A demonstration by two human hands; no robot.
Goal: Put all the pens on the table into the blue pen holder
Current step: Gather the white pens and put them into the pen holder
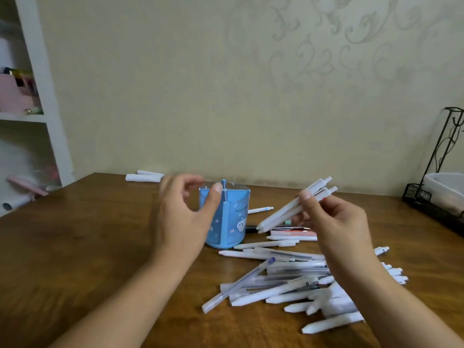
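Two hands work above a brown wooden table (75, 247), with the blue pen holder (227, 217) taken as the reference point. The holder stands upright near the middle of the table; vertical dividers split it into compartments, and a small cartoon figure is printed on its side. No pens show above its rim.

The left hand (180, 217) is at the holder's left side. Its thumb lies against the holder's front near the rim, and the curled fingers sit behind the near-left edge; whether they touch it cannot be told because of blur. It holds nothing else.

The right hand (334, 222) is to the right of the holder, raised off the table. It pinches a small bundle of white pens (293, 207), tilted, tips pointing down-left toward the holder and clicker ends up-right.

Loose pens (288, 280), mostly white with a few clear ones, lie in a heap to the right of and nearer than the holder. One single white pen (259, 210) lies just right of it, further back.

White rolled items (144, 177) lie behind-left of the holder at the table's far edge. A black wire rack (426, 197) stands far right.
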